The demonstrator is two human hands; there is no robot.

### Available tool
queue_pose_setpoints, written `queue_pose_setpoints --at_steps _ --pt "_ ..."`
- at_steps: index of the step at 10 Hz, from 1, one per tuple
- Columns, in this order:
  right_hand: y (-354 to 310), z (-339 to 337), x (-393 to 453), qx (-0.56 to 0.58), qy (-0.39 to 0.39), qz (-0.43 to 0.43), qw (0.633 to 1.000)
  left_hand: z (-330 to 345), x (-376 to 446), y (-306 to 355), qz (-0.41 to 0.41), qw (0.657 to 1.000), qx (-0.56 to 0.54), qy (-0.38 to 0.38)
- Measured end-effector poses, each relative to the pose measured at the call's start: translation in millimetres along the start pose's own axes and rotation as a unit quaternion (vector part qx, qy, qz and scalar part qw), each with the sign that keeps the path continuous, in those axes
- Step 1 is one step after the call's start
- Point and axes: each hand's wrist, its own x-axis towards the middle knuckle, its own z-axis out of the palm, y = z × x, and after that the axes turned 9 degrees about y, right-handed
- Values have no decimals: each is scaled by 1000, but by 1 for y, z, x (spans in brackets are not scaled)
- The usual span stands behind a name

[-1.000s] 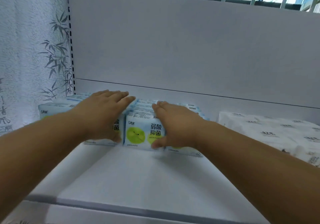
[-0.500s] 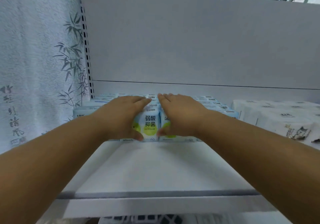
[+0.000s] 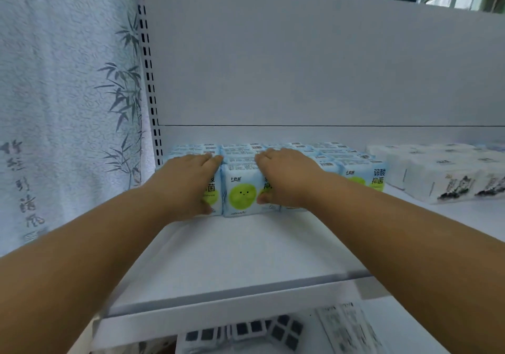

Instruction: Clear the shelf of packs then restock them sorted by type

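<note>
Blue packs (image 3: 241,189) under left hand (image 3: 188,181) and right hand (image 3: 287,178).

Two hands (image 3: 191,184), four rows of blue packs (image 3: 241,195).

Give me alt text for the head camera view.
Two bare hands, the left hand and right hand, rest on blue-and-green packs lined up at the back of a white shelf. White packs sit to the right.
</note>
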Motion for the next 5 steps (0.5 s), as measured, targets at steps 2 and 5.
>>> queue_pose_setpoints --at_steps 2,5 --pt "-28 -4 7 6 10 -3 1000 -4 -4 2 3 1000 -16 -4" --pt "-35 -20 -6 34 25 37 998 -27 -21 27 -13 993 -82 82"
